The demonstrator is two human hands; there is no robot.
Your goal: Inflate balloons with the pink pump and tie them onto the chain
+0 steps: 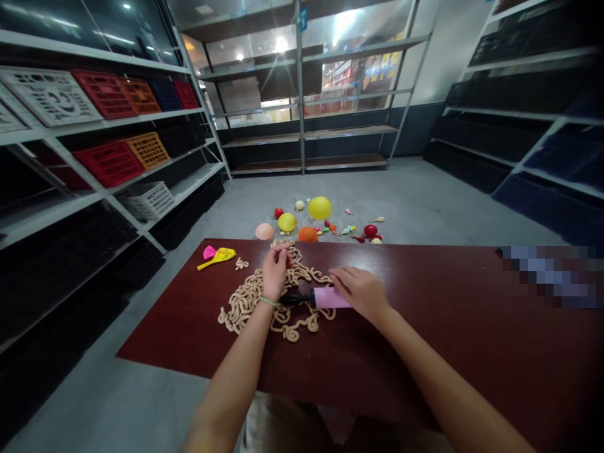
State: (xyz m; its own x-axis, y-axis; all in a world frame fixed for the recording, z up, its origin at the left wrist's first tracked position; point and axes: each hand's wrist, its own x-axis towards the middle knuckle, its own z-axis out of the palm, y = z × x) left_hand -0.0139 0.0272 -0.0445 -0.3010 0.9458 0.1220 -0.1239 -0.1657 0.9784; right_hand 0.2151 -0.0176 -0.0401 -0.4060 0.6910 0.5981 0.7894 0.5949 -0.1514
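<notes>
On the dark red table (425, 327) lies a heap of beige curly uninflated balloons (245, 299). My left hand (274, 272) rests on the heap's far side, fingers pinched on one beige balloon. My right hand (361, 290) lies on the pink barrel of a hand pump (325, 297), whose black nozzle (295, 300) points left towards my left wrist. A flat yellow balloon (218, 257) and a pink balloon (208, 251) lie at the table's far left corner.
Inflated balloons lie on the grey floor beyond the table: yellow ones (319, 207), an orange one (307, 234), red ones (370, 230). Metal shelves with red, orange and white crates (111, 162) line the left; dark shelving (519, 126) lines the right.
</notes>
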